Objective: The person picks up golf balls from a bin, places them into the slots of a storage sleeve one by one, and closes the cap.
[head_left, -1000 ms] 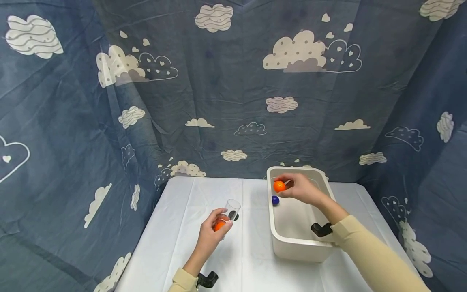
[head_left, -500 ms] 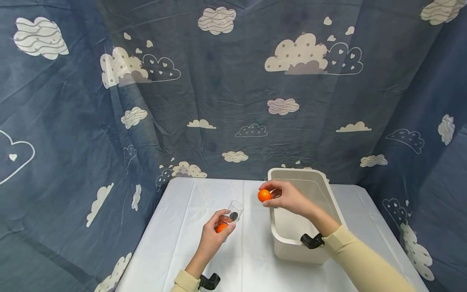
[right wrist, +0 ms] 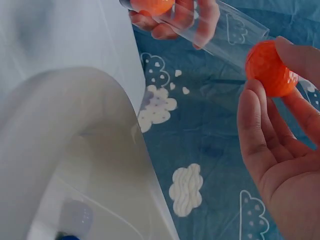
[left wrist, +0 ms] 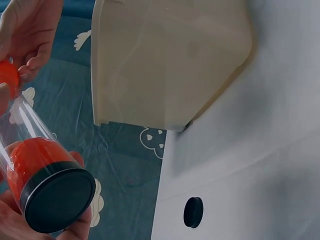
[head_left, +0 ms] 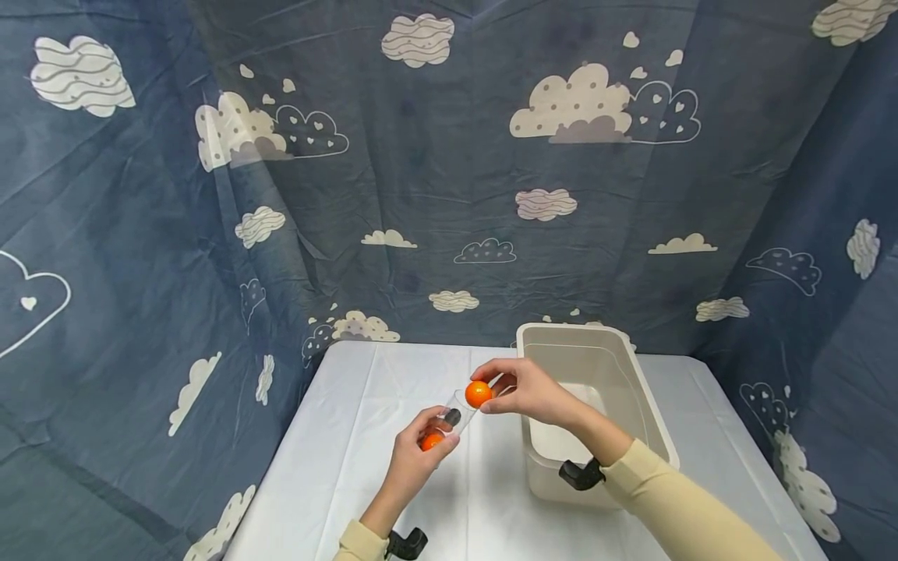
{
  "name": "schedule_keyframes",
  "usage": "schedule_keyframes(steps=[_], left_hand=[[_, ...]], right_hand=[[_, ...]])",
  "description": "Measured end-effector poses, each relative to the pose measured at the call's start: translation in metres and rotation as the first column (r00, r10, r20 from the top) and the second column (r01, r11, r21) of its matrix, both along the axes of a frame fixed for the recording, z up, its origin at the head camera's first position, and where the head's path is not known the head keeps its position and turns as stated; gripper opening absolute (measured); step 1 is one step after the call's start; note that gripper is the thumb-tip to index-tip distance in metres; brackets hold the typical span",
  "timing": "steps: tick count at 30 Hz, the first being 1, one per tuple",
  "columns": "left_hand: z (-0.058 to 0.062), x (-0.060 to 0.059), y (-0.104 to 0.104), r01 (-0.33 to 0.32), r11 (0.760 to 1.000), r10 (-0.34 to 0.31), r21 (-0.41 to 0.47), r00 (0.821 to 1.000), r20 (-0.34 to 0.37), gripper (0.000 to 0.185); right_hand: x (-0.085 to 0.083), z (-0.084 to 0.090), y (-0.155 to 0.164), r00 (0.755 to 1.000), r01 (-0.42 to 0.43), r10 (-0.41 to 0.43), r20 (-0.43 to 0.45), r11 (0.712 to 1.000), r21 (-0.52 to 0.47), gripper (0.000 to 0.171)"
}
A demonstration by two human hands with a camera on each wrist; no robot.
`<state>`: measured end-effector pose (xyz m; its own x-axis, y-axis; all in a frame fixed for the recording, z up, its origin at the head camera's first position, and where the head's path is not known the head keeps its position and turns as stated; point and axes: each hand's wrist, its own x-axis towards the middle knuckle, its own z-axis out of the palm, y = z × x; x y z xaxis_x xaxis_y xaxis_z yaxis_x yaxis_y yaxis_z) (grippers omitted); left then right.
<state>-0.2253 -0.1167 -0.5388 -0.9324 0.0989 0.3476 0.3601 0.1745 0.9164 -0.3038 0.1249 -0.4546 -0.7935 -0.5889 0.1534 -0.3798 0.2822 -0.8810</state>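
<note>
My left hand [head_left: 417,452] grips a clear plastic tube [left wrist: 22,127], tilted with its mouth up toward the right hand. One orange ball [left wrist: 37,157] lies at the bottom of the tube, above its black base cap [left wrist: 60,200]. Thumb and fingertips of my right hand [head_left: 529,393] pinch a second, dimpled orange ball [right wrist: 270,69]. That ball is right at the tube's mouth, most of it outside. A round black lid [left wrist: 193,212] lies on the table; the head view shows it through the tube.
A deep off-white bin [head_left: 571,329] stands at the right of the white-covered table [head_left: 379,374], below the right forearm. Inside it, the right wrist view shows part of a blue ball [right wrist: 67,237] and a pale round thing [right wrist: 77,217]. A cloud-patterned curtain [head_left: 435,195] surrounds the table.
My right hand has carried the orange ball out of the bin, leftward to the tube's mouth. The left hand keeps its grip on the tube and has shifted slightly right.
</note>
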Motion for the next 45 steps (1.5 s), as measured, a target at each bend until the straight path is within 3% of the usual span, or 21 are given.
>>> schedule_keyframes(steps=[6, 12, 18, 24, 31, 35, 45], left_hand=[[0.000, 0.001, 0.001, 0.012, 1.000, -0.012, -0.007, 1.000, -0.004, 0.040], [0.001, 0.005, 0.000, -0.003, 1.000, 0.003, -0.003, 1.000, 0.006, 0.040], [-0.010, 0.003, -0.002, -0.052, 0.999, 0.052, -0.005, 0.999, 0.005, 0.038], [-0.027, -0.010, -0.006, -0.038, 0.999, 0.038, 0.001, 0.999, 0.008, 0.042], [-0.036, -0.009, -0.015, -0.054, 0.998, 0.055, 0.029, 0.998, -0.023, 0.042], [-0.041, -0.011, -0.014, -0.061, 0.998, 0.061, 0.020, 0.998, -0.002, 0.043], [-0.044, -0.012, -0.010, -0.092, 0.996, 0.092, 0.014, 0.996, 0.022, 0.046]], right_hand=[[-0.001, -0.002, -0.002, 0.999, -0.021, 0.021, -0.033, 1.000, -0.009, 0.036], [-0.013, -0.002, 0.016, 0.992, 0.065, -0.062, -0.112, 0.998, 0.025, 0.031], [-0.039, -0.008, 0.048, 0.976, 0.195, -0.189, -0.105, 0.979, 0.055, 0.023], [-0.076, -0.032, 0.087, 0.942, 0.336, -0.331, -0.059, 0.929, 0.153, 0.018], [-0.110, -0.066, 0.096, 0.968, 0.248, -0.252, -0.018, 0.934, 0.258, 0.028], [-0.121, -0.083, 0.096, 0.969, 0.234, -0.245, -0.008, 0.915, 0.329, 0.034], [-0.129, -0.123, 0.085, 0.938, 0.211, -0.327, 0.115, 0.801, 0.560, 0.057]])
